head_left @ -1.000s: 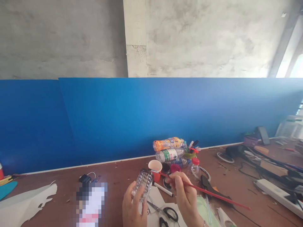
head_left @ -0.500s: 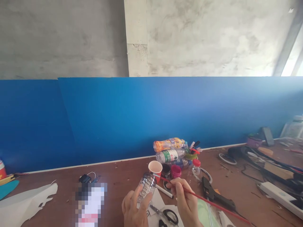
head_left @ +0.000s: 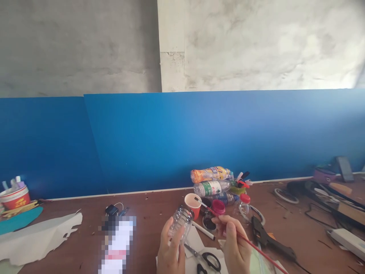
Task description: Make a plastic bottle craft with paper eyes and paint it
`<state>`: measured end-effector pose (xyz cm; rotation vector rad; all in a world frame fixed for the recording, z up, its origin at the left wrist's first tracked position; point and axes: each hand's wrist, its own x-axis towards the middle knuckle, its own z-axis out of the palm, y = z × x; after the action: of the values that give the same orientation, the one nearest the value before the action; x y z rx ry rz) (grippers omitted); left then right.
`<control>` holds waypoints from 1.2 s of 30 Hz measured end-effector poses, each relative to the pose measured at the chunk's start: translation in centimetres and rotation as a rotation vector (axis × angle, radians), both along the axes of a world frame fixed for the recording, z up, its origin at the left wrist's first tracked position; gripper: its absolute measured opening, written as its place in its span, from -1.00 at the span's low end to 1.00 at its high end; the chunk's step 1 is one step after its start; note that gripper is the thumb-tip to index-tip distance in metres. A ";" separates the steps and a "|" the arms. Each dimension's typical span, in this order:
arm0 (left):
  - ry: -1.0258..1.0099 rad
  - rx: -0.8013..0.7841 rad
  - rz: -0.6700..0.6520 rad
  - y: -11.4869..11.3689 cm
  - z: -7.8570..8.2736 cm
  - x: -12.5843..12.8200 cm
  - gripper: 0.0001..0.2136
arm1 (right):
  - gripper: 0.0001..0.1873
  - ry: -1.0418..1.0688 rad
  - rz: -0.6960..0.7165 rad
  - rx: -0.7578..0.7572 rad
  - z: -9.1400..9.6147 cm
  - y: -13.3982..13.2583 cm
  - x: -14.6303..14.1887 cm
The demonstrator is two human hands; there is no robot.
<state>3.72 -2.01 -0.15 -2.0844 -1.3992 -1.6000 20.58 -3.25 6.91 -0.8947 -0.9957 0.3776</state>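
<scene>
My left hand [head_left: 171,249] is wrapped round a clear ribbed plastic bottle piece [head_left: 182,224], tilted, with dark colour around its upper end. Between the fingers of my right hand [head_left: 235,239] is a red-handled paintbrush [head_left: 212,211]. Its bristle tip is over the mouth of an orange paper cup [head_left: 194,210], just right of and above the bottle piece. Beside the cup are a dark paint jar [head_left: 205,205] and a magenta paint jar [head_left: 218,207]. Black-handled scissors [head_left: 211,261] lie on white paper below my hands, near a white marker [head_left: 203,231].
Several plastic bottles [head_left: 212,188] lie stacked against the blue partition [head_left: 159,140]. A red-capped bottle [head_left: 244,203] and a black glue gun [head_left: 270,241] sit to the right. A pixelated bright object [head_left: 116,245], torn white paper [head_left: 42,238] and a red-and-white tub [head_left: 17,198] are to the left.
The brush tip has moved from beside the bottle piece up to the paper cup's mouth. The bottle piece stays in my left hand. The view has turned left, showing the tub.
</scene>
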 end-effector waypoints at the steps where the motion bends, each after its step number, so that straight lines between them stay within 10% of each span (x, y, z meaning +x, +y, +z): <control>1: -0.009 0.014 -0.014 0.0 0.1 0.0 -0.68 | -0.68 -0.007 0.008 -0.004 -0.1 -0.1 0.0; 36: 0.117 0.143 -0.058 -0.6 1.8 -0.4 -0.66 | -0.72 -0.187 0.108 0.008 -0.1 -0.4 -0.7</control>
<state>3.28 -2.62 1.67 -2.1146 -1.1626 -1.5232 19.85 -3.65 6.83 -0.8832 -1.2199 0.3859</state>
